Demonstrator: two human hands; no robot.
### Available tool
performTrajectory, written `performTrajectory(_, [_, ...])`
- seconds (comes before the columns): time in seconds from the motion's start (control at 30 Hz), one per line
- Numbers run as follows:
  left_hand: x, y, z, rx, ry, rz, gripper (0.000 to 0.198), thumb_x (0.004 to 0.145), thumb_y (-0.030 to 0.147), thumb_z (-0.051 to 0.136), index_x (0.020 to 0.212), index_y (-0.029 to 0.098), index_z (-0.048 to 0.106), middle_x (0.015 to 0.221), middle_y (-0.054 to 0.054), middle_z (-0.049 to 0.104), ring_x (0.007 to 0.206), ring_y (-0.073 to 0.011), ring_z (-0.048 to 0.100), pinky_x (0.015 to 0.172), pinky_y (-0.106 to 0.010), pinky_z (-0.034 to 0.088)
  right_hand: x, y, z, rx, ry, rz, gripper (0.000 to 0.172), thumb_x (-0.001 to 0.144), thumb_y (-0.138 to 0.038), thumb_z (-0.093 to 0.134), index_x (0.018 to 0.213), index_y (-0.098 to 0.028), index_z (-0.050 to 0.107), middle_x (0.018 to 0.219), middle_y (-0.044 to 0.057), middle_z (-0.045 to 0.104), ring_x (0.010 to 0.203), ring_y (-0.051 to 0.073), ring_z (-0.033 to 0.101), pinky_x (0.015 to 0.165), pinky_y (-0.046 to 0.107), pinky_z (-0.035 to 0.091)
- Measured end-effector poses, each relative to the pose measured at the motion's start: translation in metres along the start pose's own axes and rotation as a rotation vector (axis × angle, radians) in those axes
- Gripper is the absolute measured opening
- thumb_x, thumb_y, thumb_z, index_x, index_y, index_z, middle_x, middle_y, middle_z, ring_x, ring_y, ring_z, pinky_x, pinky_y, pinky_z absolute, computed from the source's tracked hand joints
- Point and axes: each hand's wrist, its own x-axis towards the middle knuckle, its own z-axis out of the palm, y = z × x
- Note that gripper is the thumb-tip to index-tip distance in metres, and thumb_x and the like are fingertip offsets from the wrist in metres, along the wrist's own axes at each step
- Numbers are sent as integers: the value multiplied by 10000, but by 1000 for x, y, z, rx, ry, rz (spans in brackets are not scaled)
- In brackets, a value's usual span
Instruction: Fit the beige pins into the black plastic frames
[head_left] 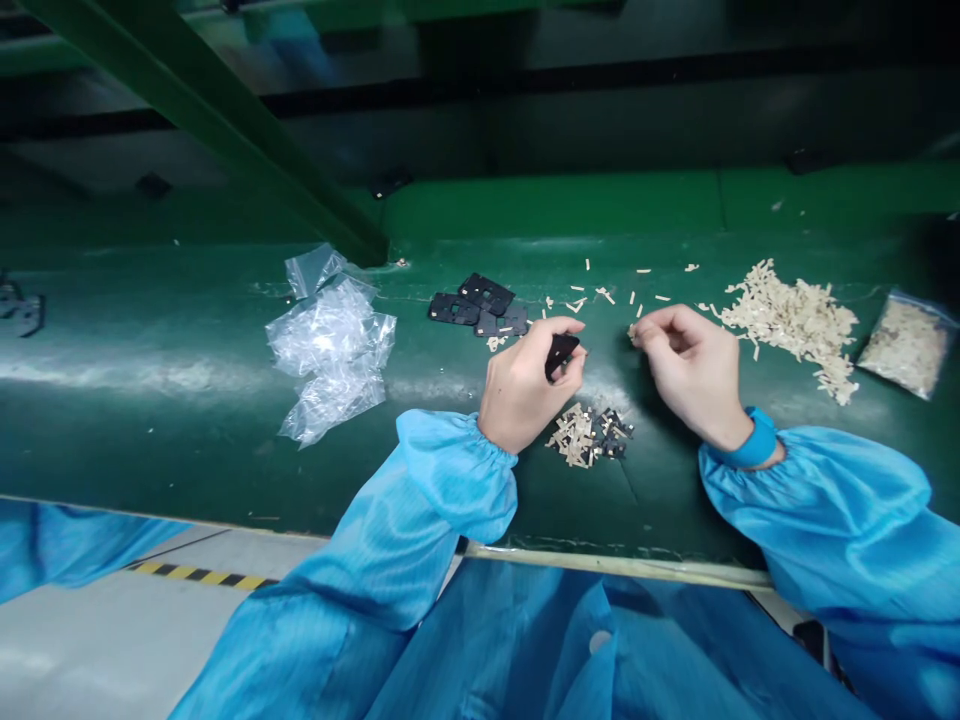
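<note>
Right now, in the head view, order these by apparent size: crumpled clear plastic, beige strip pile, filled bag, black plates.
1. Crumpled clear plastic and beige strip pile: these look about equal, so unranked.
2. Filled bag.
3. Black plates.

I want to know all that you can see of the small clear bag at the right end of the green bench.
The small clear plastic bag lies on the green bench, slanted, beside the heap of beige strips. It is glossy and holds many small beige pieces. A blue band runs along its upper edge, perhaps a seal. The right hand does not touch it.
</note>
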Motion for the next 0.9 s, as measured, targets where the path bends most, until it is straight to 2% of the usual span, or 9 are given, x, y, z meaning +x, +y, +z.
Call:
performTrajectory(0.1, [0,-1,1,61,27,40,357,847,106,652,1182,226,623,944,24,762,729,-86,707,730,-207,548,2,-1,-2,-115,15,-111,83,894,-254,649,831,-207,674,728,18,619,604,143,518,592,298,423])
performTrajectory(0.13, [-1,0,1,87,38,61,351,849,109,649,1180,226,626,958,20,765,727,-87,708,725,-208,547,1,-3,-2,-123,4,-143,35,882,-235,658,877,-206,678,780,25,623,622,144,519,599,300,431])
performTrajectory(0.2, [-1,1,1,136,57,103,334,856,114,643,1171,224,632,966,19,768,699,-84,701,715,-209,543,-4,-9,0,-76,-60,-152,52,876,-215,658,923,-204,677,839,32,620,635,138,520,596,298,434])
performTrajectory(0.33, [-2,2,2,219,74,182,326,864,142,659,1180,218,628,969,15,770,748,-103,719,747,-222,541,-13,-17,6,134,-243,37,138,898,-321,666,843,-195,665,734,14,607,606,131,519,552,286,402])
performTrajectory(0.43, [-5,2,3,271,51,225,316,886,185,664,1196,228,621,979,5,766,852,-131,739,777,-234,537,-15,-17,9,215,-271,141,165,875,-348,684,849,-187,663,709,10,615,595,126,519,550,282,396])
performTrajectory(0.53, [-6,3,3,272,5,225,308,902,221,664,1205,240,613,957,11,758,830,-130,732,747,-235,531,-13,-17,8,262,-278,177,140,838,-312,693,809,-182,649,691,7,611,596,120,513,548,273,387])
performTrajectory(0.7, [-3,6,-2,50,-37,101,342,883,292,712,1200,225,599,962,13,758,684,-94,683,720,-227,543,-8,-19,3,359,-261,232,129,802,-281,711,777,-180,635,620,-33,544,542,93,442,506,250,338])
performTrajectory(0.83, [3,5,-3,-168,-72,-90,283,906,211,671,1179,217,598,997,-9,763,911,-122,731,895,-249,552,-6,-22,0,413,-318,262,156,820,-314,715,804,-174,648,660,-26,567,532,80,417,487,243,318])
performTrajectory(0.9, [5,3,-2,-241,-108,-147,288,878,190,694,1153,213,613,993,-13,761,943,-137,732,906,-268,557,-6,-24,-1,411,-356,245,179,815,-333,732,806,-173,653,694,-13,590,550,83,432,487,241,324])
